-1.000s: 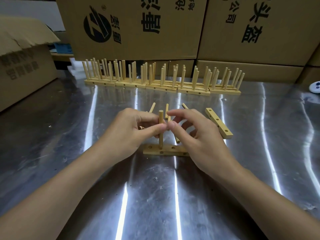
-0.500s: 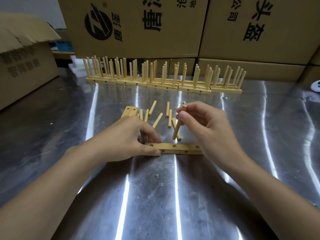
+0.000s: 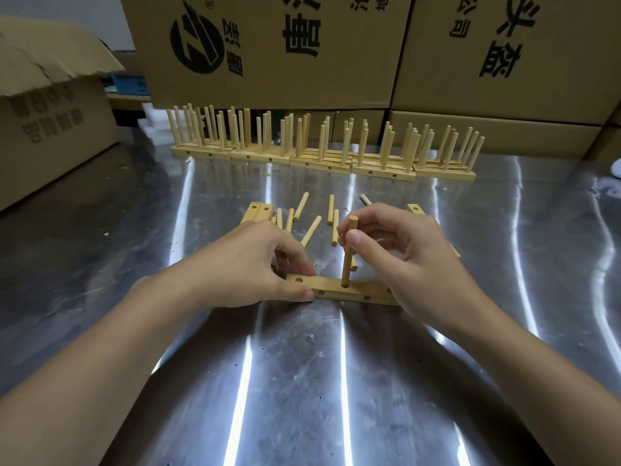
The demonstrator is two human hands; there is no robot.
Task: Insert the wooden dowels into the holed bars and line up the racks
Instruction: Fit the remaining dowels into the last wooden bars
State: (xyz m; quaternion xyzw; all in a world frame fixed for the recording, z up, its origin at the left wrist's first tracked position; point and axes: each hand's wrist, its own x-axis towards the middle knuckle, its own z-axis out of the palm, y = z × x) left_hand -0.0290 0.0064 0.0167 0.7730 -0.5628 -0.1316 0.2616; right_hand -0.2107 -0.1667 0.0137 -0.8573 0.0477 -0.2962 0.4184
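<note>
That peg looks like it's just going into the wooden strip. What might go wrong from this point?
1. The upright wooden dowel is gripped high by the right hand; pushed off-angle, it may jam in the hole.
2. Only the left hand steadies the pale holed wooden bar, at one end; the shiny steel table could let it slide.
3. The loose wooden dowels lying right behind might get knocked and roll.

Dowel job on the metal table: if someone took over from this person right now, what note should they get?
Left hand pins the holed bar flat on the table.
Right hand holds one dowel upright, its foot in the bar's middle hole.
Done: a row of finished racks lined up at the back.
Left: the bar's open top holes, the loose dowels behind the hands, and spare bars.
</note>
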